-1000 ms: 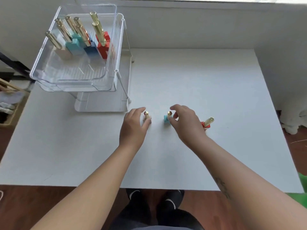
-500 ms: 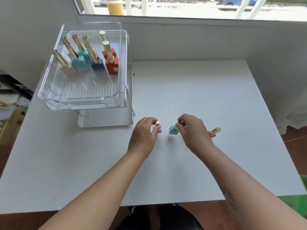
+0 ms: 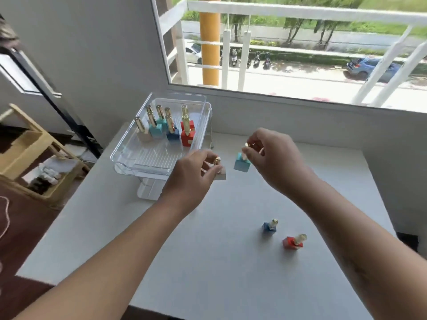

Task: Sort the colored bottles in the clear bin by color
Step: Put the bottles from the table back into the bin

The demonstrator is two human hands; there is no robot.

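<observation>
My left hand (image 3: 191, 175) is closed on a beige bottle (image 3: 220, 175) by its gold cap, held above the table. My right hand (image 3: 272, 158) pinches the gold cap of a light blue bottle (image 3: 242, 164), also lifted. Both bottles hang just right of the clear bin (image 3: 147, 160), which stands on a clear riser at the table's back left. Inside the bin stand several gold-capped bottles: a beige one (image 3: 143, 135), light blue ones (image 3: 156, 130), a dark blue one (image 3: 172, 135) and red ones (image 3: 187, 137). On the table at front right stand a dark blue bottle (image 3: 269, 226) and a red bottle (image 3: 292, 242).
The white table (image 3: 184, 250) meets a grey wall on the left and a low sill under a window at the back. A wooden shelf unit (image 3: 34, 158) with small items stands on the floor to the left.
Both hands have lifted their bottles off the table and carried them up toward the bin. The view tilted upward, and a dark blue bottle on the table came into sight.
</observation>
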